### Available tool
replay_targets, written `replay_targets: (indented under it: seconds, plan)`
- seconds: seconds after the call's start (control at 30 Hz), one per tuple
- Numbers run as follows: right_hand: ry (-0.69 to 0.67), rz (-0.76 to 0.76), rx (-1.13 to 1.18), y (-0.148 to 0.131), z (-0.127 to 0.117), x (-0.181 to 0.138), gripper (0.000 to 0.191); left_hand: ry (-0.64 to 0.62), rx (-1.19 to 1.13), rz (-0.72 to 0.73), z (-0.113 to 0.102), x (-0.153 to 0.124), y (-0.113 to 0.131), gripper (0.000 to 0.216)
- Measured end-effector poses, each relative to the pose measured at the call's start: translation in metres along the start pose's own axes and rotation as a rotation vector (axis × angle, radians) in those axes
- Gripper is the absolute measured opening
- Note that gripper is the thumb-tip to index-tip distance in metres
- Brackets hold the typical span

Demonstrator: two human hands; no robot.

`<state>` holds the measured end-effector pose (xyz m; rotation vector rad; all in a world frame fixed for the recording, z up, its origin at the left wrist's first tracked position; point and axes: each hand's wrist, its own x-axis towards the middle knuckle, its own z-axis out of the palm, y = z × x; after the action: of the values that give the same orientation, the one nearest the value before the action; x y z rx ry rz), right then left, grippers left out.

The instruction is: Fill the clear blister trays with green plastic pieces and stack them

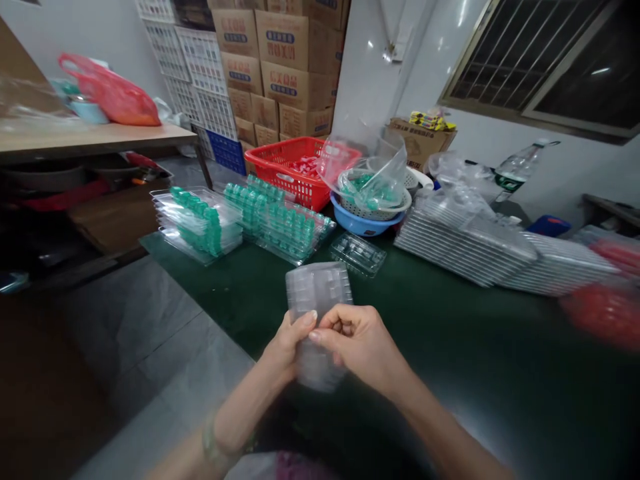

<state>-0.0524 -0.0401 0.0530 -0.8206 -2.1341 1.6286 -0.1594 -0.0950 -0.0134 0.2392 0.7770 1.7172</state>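
A stack of clear plastic trays [320,283] is held upright over the table's near part. My left hand [291,343] is closed around its left side, thumb across the front. My right hand [353,337] pinches at the middle of the stack, thumb and forefinger together beside the left thumb; whether a single tray edge is between them is too blurred to tell. Just beyond lies one clear plastic tray [358,254] on the green table [425,320]. Farther left are clear trays holding green pieces [200,217] and more green pieces [280,220] in rows.
A red basket [285,167] and a blue basin [363,223] with a colander stand at the back. Stacked clear trays [450,243] and a plastic bottle [517,170] are on the right. Cardboard boxes [285,60] rise behind; a wooden table [100,137] is left.
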Motion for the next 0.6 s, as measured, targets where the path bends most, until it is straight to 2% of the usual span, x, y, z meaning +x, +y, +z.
replay_targets:
  seconds: [0.13, 0.33, 0.4, 0.53, 0.6]
  plan:
    - [-0.102, 0.089, 0.088, 0.003, -0.014, 0.002, 0.017, -0.2, 0.124, 0.057, -0.001, -0.002, -0.001, 0.027]
    - [-0.155, 0.106, 0.033, 0.004, -0.023, -0.007, 0.017, -0.327, 0.158, 0.076, 0.004, -0.003, -0.003, 0.024]
    - [-0.091, 0.057, -0.061, 0.006, -0.022, -0.011, 0.015, -0.308, 0.177, 0.103, 0.006, -0.003, -0.003, 0.022]
    - [0.148, -0.151, -0.418, 0.007, -0.013, -0.02, 0.016, -0.243, 0.257, 0.15, 0.008, -0.004, -0.003, 0.028]
    - [0.163, -0.208, -0.509, 0.007, -0.008, -0.025, 0.017, -0.274, 0.281, 0.151, 0.007, -0.004, -0.003, 0.027]
